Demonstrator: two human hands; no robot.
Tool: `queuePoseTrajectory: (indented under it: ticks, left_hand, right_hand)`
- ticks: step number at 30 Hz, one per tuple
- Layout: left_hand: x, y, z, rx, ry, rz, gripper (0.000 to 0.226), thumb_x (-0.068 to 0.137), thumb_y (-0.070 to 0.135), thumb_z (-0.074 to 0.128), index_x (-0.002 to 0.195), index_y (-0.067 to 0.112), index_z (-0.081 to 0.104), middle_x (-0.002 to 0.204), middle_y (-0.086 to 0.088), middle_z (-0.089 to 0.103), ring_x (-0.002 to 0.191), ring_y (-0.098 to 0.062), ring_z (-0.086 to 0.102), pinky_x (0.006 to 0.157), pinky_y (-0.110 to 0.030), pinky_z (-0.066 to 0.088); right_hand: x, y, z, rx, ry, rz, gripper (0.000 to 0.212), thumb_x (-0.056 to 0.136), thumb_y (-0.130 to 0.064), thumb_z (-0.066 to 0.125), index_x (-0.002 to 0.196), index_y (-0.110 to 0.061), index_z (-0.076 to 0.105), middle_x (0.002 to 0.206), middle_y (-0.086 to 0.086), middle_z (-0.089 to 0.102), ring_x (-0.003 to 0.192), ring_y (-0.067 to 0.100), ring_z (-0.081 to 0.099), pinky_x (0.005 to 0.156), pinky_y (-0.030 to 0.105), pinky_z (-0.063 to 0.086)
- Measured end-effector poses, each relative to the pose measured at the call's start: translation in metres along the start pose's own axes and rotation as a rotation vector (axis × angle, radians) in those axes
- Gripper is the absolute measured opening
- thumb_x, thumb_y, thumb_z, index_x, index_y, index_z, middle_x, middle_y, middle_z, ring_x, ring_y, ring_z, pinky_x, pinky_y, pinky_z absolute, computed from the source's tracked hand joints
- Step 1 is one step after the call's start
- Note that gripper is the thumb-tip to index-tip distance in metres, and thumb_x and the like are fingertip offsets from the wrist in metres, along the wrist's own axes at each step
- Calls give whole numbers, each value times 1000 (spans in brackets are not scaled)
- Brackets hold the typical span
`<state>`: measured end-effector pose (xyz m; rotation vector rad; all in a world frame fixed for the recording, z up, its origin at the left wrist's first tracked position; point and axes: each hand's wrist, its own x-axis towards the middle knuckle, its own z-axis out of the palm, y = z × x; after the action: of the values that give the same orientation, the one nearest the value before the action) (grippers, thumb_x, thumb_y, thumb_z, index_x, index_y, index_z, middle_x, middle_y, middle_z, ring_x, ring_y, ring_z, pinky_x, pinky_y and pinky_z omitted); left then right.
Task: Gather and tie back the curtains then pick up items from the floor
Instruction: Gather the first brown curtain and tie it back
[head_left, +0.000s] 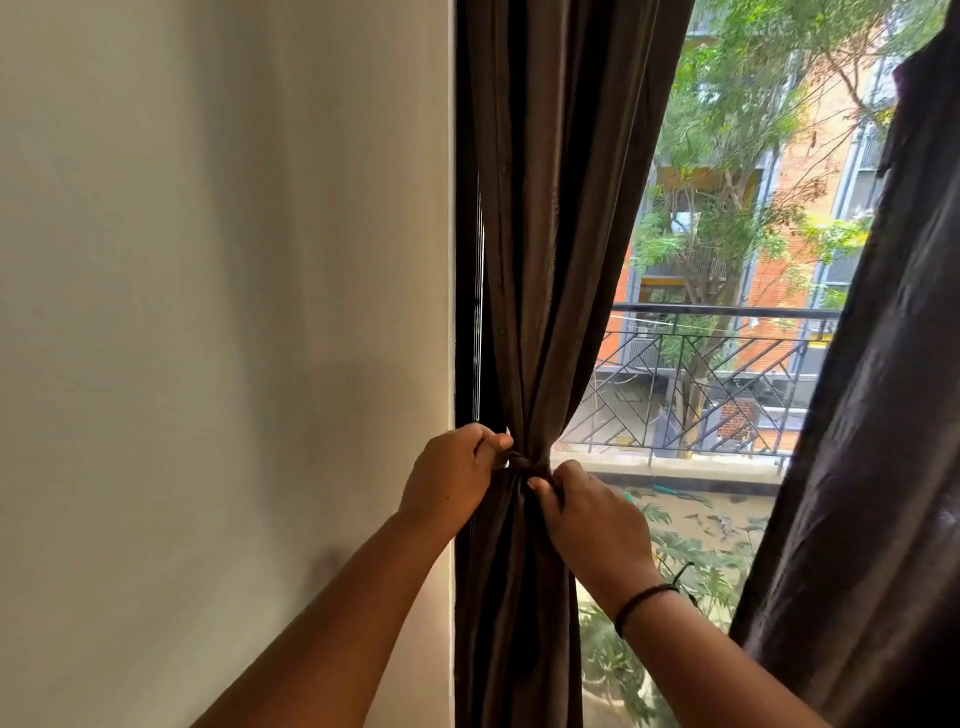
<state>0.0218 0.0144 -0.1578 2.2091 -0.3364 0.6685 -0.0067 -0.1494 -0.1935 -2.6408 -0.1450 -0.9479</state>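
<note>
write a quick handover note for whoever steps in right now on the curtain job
Left hand: grips the tie band on the wall side of the left curtain.
Right hand: fingers pinch the band's other side.
Left curtain: gathered into a bunch at the window's left edge, band wrapped round it.
Right curtain: hangs loose, no tie in view.
Done: left curtain gathered.
Left: finish its knot, tie back the right curtain, then pick up the floor items; the floor is out of view.

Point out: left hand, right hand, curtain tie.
left hand (451, 475), head view, back of the hand.
right hand (589, 512), head view, back of the hand.
curtain tie (527, 464), head view, band between both hands.
</note>
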Motion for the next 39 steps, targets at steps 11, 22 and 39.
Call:
queuePoseTrajectory:
  ticks: [11,22,39]
  left_hand:
    - [14,19,-11,-290,-373,-287,32,97,31,45,69,17,51,52,4,48,39,-4,46,41,-18,35]
    - [-20,48,-2,-1293,-136,-799,31,91,15,51,60,14,45,46,4,40,34,-4,38,31,-10,25]
    - [-41,13,-29,-632,-33,-332,42,77,68,48,84,26,53,70,8,60,62,-6,58,50,-12,44]
  right_hand:
    - [-2,8,14,-197,-116,-64,44,99,-49,20,106,-24,55,100,-2,63,91,21,63,69,33,47]
    - [-5,21,22,-115,-154,-104,42,97,-53,23,106,-26,54,102,-3,63,94,24,60,66,35,48]
    - [-2,-1,12,871,-255,224,62,85,-71,36,73,-16,61,77,-3,62,72,11,57,68,28,46]
